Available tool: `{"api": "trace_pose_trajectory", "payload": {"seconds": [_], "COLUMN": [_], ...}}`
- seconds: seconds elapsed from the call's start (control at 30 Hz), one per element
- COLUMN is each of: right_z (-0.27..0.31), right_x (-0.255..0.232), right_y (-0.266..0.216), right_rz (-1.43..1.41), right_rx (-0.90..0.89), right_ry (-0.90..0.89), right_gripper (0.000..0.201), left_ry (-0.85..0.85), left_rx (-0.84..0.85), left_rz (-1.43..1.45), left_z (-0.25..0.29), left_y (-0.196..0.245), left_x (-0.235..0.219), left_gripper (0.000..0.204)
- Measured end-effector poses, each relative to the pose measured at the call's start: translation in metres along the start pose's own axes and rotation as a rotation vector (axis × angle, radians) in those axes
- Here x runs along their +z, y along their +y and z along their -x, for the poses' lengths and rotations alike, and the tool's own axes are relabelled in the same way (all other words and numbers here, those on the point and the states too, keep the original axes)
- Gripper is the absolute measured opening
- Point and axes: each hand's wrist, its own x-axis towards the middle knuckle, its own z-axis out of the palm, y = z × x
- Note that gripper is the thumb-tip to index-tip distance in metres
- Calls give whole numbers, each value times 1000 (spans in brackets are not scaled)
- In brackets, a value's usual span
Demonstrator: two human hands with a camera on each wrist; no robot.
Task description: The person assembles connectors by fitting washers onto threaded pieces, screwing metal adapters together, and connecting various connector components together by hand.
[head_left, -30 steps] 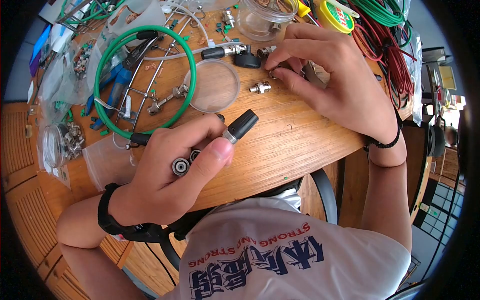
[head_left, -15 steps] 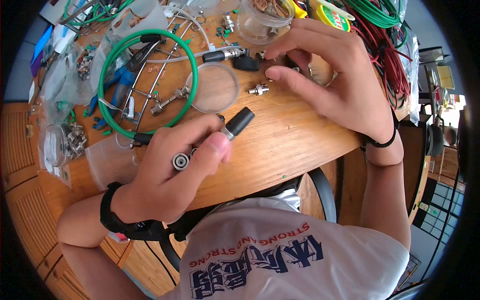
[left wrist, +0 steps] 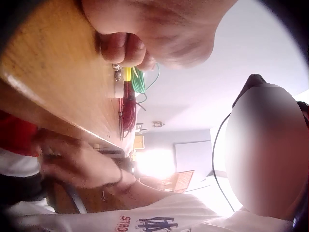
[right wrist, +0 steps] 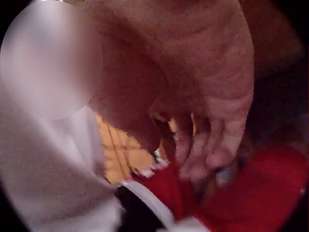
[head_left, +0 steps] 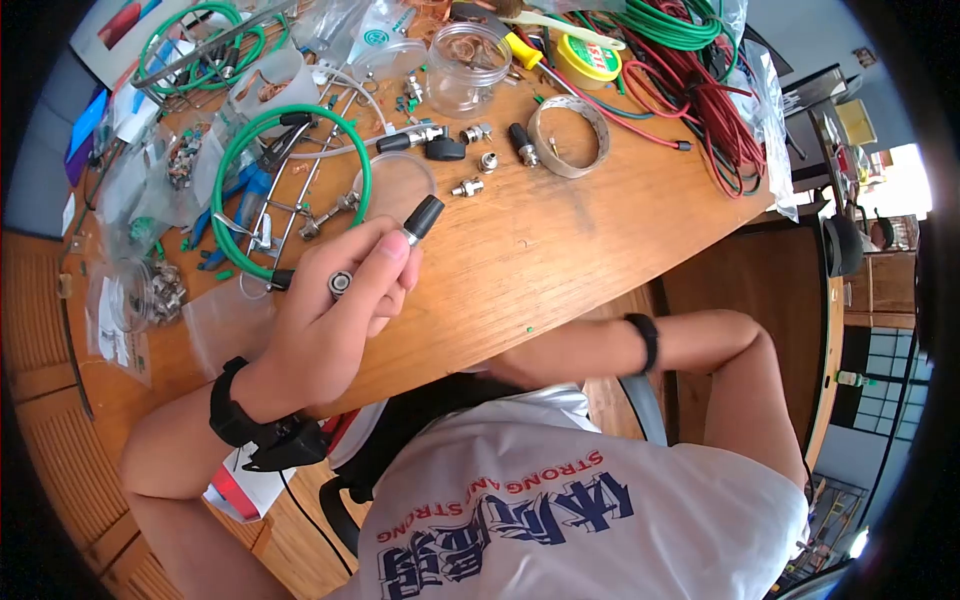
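Connector (head_left: 424,216), black-tailed, in left grip (head_left: 335,325), left of centre in head view, above the surface (head_left: 560,240). Tilted, black end poking out past the thumb toward upper right. Left thumb and fingers curled closed round it. Round silver end (head_left: 341,284) also showing within the curled fingers; can't tell whether part of the same piece. In left wrist view, bent fingers at top of frame, held piece hidden.

Right grip (right wrist: 203,92) below the surface's near edge, bottom centre of head view, blurred and mostly hidden there. In right wrist view, fingers bent downward, tips near a red item (right wrist: 270,188) at lower right; can't tell how far spread, or what if anything held.

On the surface, upper centre of head view: three small silver connectors (head_left: 467,188) near each other, beside a black cap (head_left: 445,148). Just right of those, another black-tailed connector (head_left: 519,135), near the left side of a tape roll (head_left: 597,118). Clear jar (head_left: 467,75) above; yellow tin (head_left: 588,60) at top, right of the jar. Red cables (head_left: 700,120) at upper right. Green cable loop (head_left: 365,180) at upper left, near left grip, over blue pliers (head_left: 240,190).
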Motion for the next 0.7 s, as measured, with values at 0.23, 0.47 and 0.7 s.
{"api": "trace_pose_trajectory", "payload": {"seconds": [0.23, 0.47, 0.7], "right_z": [-10, -12, -12], "right_x": [26, 38, 41], "right_y": [22, 36, 42], "right_rz": [66, 85, 94], "right_rx": [22, 38, 51], "right_ry": [260, 487, 690], "right_gripper": [18, 16, 17], "left_ry": [-13, -18, -29], "left_rx": [26, 13, 47], "left_rz": [-22, -14, -75], "left_z": [-1, -1, -1], "left_y": [-2, -2, -2], "left_x": [1, 1, 3], "left_gripper": [34, 34, 36]}}
